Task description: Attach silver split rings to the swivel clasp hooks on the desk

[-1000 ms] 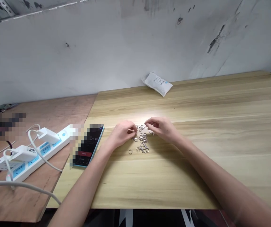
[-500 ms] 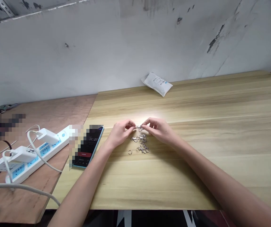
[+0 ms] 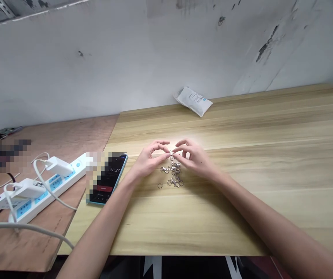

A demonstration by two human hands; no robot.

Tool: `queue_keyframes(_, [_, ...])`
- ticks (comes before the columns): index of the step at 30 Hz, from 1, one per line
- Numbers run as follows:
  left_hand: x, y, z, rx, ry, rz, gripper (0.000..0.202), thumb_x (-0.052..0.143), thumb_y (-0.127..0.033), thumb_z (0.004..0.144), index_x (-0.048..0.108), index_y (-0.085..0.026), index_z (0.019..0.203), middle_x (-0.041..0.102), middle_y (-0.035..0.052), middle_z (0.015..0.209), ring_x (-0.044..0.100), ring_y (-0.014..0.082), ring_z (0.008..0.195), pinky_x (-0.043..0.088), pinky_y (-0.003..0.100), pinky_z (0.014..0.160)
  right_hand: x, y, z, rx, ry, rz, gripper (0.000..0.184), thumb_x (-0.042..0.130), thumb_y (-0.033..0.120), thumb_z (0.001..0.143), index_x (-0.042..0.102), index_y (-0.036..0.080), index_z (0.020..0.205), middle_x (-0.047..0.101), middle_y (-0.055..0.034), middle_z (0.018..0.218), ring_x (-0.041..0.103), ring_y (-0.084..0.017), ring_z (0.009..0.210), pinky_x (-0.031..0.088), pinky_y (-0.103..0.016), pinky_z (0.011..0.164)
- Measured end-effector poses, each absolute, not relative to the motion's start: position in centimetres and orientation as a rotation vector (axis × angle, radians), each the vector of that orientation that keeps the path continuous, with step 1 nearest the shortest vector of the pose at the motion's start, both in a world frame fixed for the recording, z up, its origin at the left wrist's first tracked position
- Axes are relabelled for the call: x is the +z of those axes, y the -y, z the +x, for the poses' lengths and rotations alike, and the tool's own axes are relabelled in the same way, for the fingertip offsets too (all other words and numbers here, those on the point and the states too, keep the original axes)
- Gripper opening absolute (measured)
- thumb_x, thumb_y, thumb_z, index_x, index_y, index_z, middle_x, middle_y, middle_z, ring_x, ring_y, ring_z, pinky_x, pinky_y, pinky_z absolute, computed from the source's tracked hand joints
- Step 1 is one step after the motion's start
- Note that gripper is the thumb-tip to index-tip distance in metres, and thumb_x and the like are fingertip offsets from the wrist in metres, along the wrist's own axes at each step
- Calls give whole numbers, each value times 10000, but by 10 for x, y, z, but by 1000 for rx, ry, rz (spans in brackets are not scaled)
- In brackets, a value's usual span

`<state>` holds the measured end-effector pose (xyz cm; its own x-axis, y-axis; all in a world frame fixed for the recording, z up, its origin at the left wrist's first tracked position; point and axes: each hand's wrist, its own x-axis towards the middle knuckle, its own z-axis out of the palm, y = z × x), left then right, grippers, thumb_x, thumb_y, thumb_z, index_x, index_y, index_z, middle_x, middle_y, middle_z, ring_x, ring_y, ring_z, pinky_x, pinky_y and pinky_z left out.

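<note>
My left hand (image 3: 155, 158) and my right hand (image 3: 190, 155) meet over the wooden table, thumbs and index fingers pinched on a small, shiny swivel clasp (image 3: 171, 154). Glare and fingertips hide much of it. The other fingers of both hands are curved and lifted. Right below the hands lies a loose cluster of silver swivel clasps with rings (image 3: 175, 169). One clasp (image 3: 164, 169) sits slightly to its left. Closer to me is a single split ring (image 3: 160, 186), apart from the pile.
Left of my left forearm lies a phone (image 3: 108, 179) with a lit screen. A white power strip (image 3: 50, 190) with plugged-in chargers and cables rests on the reddish board (image 3: 76, 135). By the wall is a white plastic packet (image 3: 195, 101).
Both hands still pinch the clasp. Their free fingers have lifted and spread a little. The pile and the loose ring lie as before; the camera view has shifted slightly.
</note>
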<state>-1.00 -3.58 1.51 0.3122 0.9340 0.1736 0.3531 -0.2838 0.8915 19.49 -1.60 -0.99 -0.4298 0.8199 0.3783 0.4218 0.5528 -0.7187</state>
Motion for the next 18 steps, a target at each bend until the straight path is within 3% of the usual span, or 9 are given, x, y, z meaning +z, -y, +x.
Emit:
queue_keyframes(3, [14,37,-5,976,-1117,1766,137,651,-323,849,664,-188,867,605,90,1238,543,241,1214,435,438,1023,-11,23,187,761,2110,-876,199,573,326,903,702,216,1006,592,-72,1089,528,-87,612,455,-273,615])
queue_keyframes(9, [13,37,1,1091,-1175,1763,165,690,-342,823,676,-177,833,665,83,1096,599,224,1117,417,399,1031,-15,26,178,792,2027,-817,191,499,247,931,685,205,927,611,-57,942,530,-122,672,423,-261,595])
queue_keyframes(14, [11,35,3,1082,-1202,1458,312,776,-368,728,677,-162,940,691,84,1030,649,207,958,516,358,862,-10,27,180,748,1991,-803,200,495,255,943,684,195,911,618,-59,898,529,-129,678,398,-253,580])
queue_keyframes(18, [11,34,1,1096,-1118,1385,253,791,-367,704,716,-155,820,704,77,985,658,194,908,519,356,860,-9,26,182,699,2002,-829,198,509,263,938,688,183,910,620,-48,828,513,-122,638,382,-254,580])
